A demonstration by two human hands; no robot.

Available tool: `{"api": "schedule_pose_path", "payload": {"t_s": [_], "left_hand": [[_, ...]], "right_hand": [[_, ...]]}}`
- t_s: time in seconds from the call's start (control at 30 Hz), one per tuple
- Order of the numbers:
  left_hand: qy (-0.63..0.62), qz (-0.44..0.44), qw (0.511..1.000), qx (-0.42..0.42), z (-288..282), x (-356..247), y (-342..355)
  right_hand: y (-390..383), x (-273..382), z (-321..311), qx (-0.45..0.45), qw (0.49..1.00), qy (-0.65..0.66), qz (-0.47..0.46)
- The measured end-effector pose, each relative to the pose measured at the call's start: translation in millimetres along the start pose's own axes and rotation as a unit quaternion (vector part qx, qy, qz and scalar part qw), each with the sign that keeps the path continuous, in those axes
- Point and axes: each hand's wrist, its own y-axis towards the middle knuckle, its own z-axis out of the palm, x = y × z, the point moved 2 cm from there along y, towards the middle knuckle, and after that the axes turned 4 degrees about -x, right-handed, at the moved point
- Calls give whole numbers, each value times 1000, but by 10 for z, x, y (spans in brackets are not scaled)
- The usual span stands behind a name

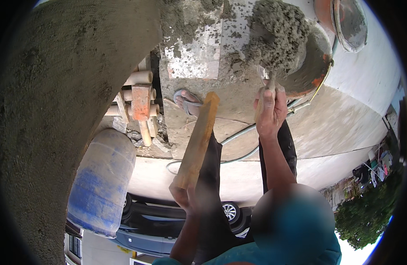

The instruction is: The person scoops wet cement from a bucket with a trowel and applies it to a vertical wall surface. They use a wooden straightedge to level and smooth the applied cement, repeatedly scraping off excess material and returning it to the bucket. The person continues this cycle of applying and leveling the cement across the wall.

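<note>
My left hand point(183, 196) is closed around the lower end of a long wooden board point(198, 141), which slants up and away from me. In my right hand point(272, 108) is the handle of a trowel point(262, 76), and a little of its metal shows by my fingers. A big lump of wet grey mortar point(280, 37) lies just beyond the handle and hides the blade. That lump overlaps the rim of a round bucket point(316, 81) with grey wet contents. Mortar is smeared over a pale flat board point(194, 62) on the ground.
A grey plastered wall point(44, 97) curves along the left. Beside it stand a dusty blue barrel point(102, 183), several pipe ends point(139, 78) and an orange brick point(141, 102). A hose point(239, 134) loops near my feet. Another bucket point(351, 26) is at far right; a parked car point(152, 225) is behind me.
</note>
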Motion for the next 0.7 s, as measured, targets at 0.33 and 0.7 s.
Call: {"api": "schedule_pose_path", "payload": {"t_s": [0.33, 0.7], "left_hand": [[-4, 27, 999, 17, 96, -35, 60], [28, 10, 998, 61, -52, -90, 190]], "right_hand": [[149, 212, -317, -140, 957, -245, -62], [2762, -437, 1740, -105, 860, -456, -206]]}}
